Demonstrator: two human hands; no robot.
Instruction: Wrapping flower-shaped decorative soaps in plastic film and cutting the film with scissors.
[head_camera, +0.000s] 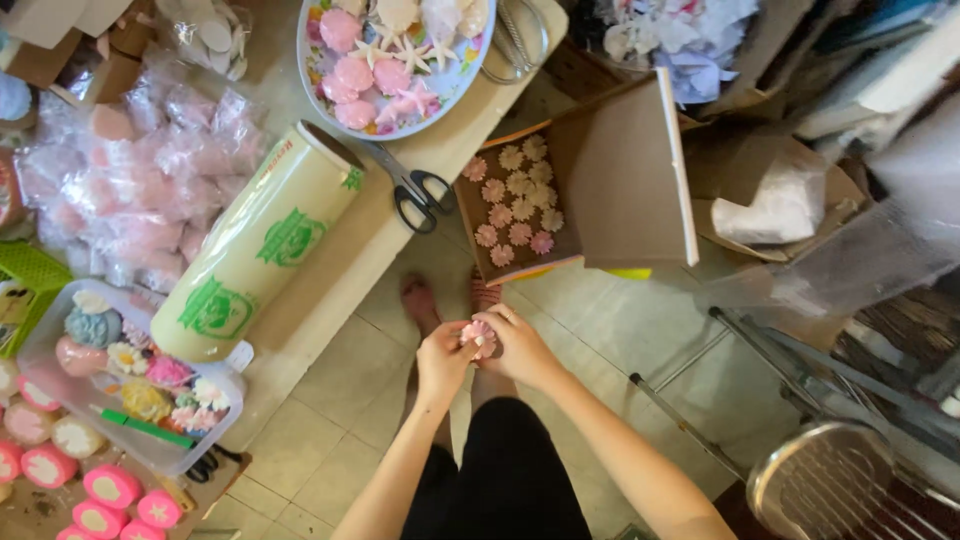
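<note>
Both hands meet on one small pink flower-shaped piece (478, 338), which sits low in the middle of the view, just below the open cardboard box (620, 170) and above the person's black-clad lap. The left hand (442, 362) curls its fingers closed against the flower's left side, and the right hand (520, 348) pinches it from the right and from above, so the piece is held between the fingertips of both.

Inside that box, on its floor, lie rows of pale cream and pink flower pieces (515, 200), laid flat and close together; the box's broad flap stands open to the right. Just below the box, a pair of pink sandalled feet (420, 300) rests on the beige tiled floor (330, 400).

Left of the box, black-handled scissors (415, 190) lie on a low wooden board (380, 240), their handles nearest the box. Further left on the same board rests a large roll of clear film printed in green (265, 245), lying tilted. Above the box and to its left stands a round flowered plate (395, 60) heaped with pink shells and starfish shapes. Far left of the box are clear bags of pink pieces (140, 170), and below them a clear plastic tub (120, 385) of coloured flowers and shells. Right of the box and lower down, a round metal stool seat (840, 490) shows at the frame's edge.
</note>
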